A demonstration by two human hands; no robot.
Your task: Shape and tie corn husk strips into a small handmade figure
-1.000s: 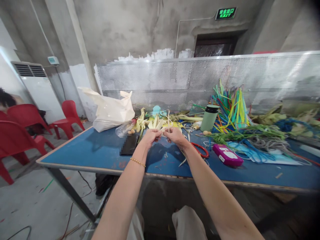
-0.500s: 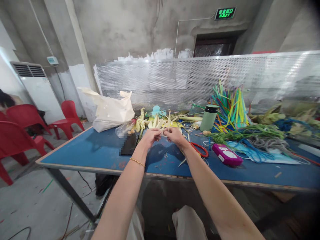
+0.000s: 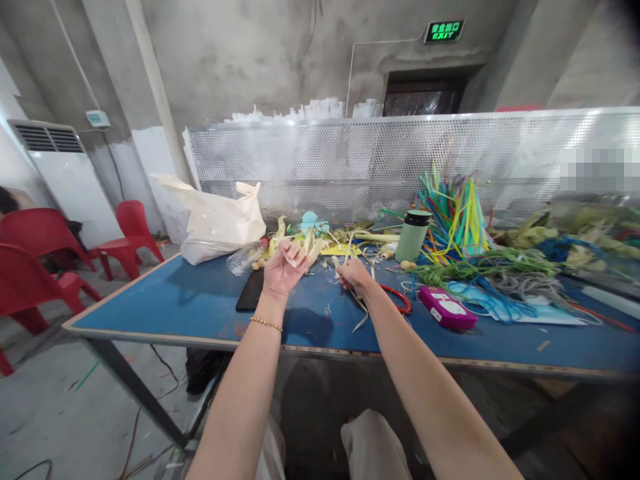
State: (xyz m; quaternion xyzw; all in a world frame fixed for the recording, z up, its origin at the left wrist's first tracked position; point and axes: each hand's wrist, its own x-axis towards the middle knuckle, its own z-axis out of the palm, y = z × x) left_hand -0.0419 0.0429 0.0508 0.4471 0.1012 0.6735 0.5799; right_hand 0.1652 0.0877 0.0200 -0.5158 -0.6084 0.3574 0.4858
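Head view: both forearms reached out over a blue table. The left hand was raised palm-up, its fingers loosely curled around a short pale strip that lay across the fingertips. The right hand was closed in a pinch on another pale strip, which stood up from the fingers, while a further length of strip hung below the wrist toward the tabletop. The two hands were apart, above the table's middle. Just behind them lay a heap of pale leaf strips. A black phone lay left of the left wrist, a red ring and a magenta box right of the right arm. Farther back stood a green flask, a white bag and a bundle of coloured strips.
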